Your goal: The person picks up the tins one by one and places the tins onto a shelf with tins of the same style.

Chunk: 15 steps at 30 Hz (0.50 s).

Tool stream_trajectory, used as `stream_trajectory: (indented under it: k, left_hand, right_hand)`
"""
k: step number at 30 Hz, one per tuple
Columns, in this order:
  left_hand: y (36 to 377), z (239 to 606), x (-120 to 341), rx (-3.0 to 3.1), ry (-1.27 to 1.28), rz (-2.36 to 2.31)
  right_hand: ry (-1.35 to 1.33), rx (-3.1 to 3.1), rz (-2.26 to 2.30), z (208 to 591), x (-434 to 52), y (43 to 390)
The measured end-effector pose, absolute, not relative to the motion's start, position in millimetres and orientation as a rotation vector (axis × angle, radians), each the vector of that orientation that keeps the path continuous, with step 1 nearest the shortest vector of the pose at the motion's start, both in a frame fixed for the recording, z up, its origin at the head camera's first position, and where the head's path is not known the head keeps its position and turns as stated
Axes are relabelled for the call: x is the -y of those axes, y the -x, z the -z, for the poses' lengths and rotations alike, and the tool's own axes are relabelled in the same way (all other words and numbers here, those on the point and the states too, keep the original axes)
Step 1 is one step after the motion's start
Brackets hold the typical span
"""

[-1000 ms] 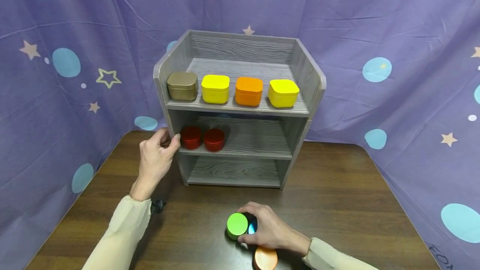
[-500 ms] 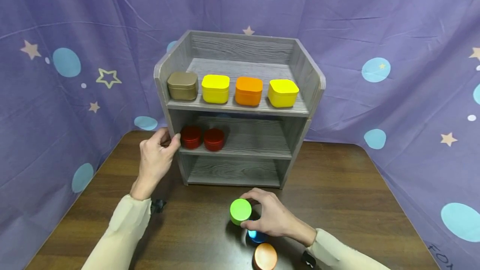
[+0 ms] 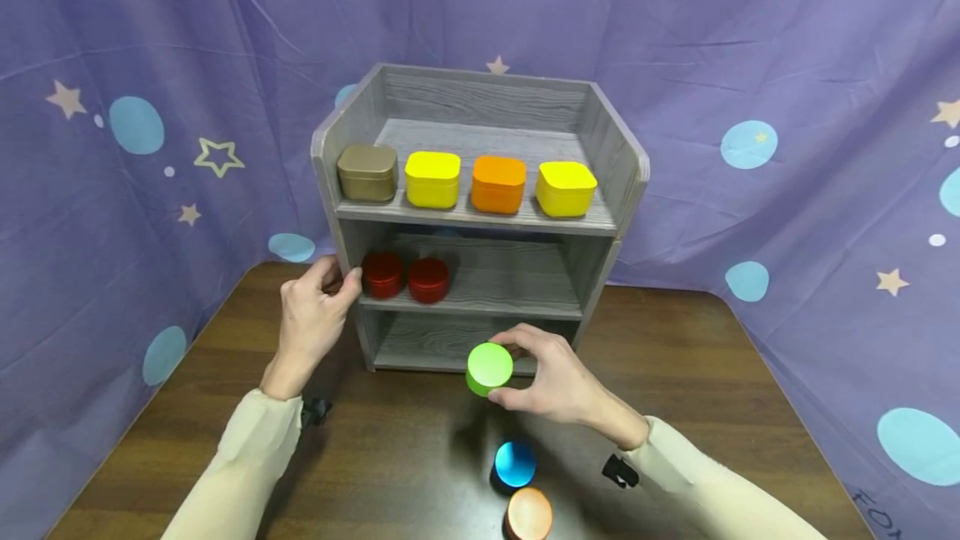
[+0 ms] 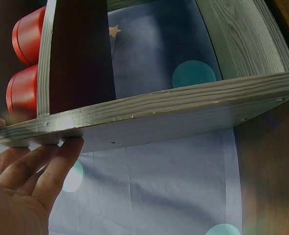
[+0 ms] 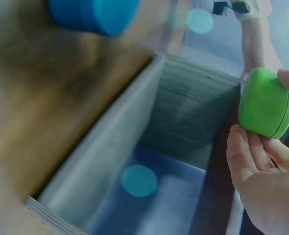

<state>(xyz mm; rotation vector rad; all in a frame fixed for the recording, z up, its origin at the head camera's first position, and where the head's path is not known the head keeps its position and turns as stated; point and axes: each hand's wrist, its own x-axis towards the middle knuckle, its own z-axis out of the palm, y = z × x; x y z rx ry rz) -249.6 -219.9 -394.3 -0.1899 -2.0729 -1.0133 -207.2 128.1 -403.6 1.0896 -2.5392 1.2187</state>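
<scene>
My right hand [image 3: 558, 377] holds a round green tin [image 3: 490, 367] between thumb and fingers, raised over the table in front of the shelf's bottom compartment. In the right wrist view the green tin [image 5: 266, 103] shows its lid seam, with fingers beneath it and the thumb on top. My left hand [image 3: 311, 315] grips the left side panel of the grey wooden shelf [image 3: 480, 219], thumb at the front edge. The left wrist view shows its fingers [image 4: 56, 171] against the panel's outer face. Just inside that panel, two round red tins [image 3: 383, 275] sit on the middle shelf.
On the table [image 3: 675, 407] lie a round blue tin [image 3: 515, 464] and an orange tin [image 3: 529, 513], close together near the front. Along the top shelf stand a bronze tin [image 3: 367, 172], two yellow tins [image 3: 432, 179] and an orange square tin [image 3: 498, 184]. A purple curtain [image 3: 675, 65] hangs behind.
My right hand has lifted the green tin off the table and carried it forward toward the shelf, uncovering the blue tin. The left hand stays on the side panel.
</scene>
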Motion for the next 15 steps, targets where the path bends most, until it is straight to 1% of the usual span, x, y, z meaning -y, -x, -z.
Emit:
stream_trajectory:
  k: [7, 15]
  left_hand:
    - [248.5, 395.5, 219.3, 2.082, 0.18, 1.023]
    - [249.0, 393.9, 219.3, 2.073, 0.181, 1.026]
  right_hand:
    - [-1.041, 2.574, -1.199, 380.1, -128.3, 217.9]
    - [-1.042, 2.569, -1.223, 362.9, -129.2, 232.5]
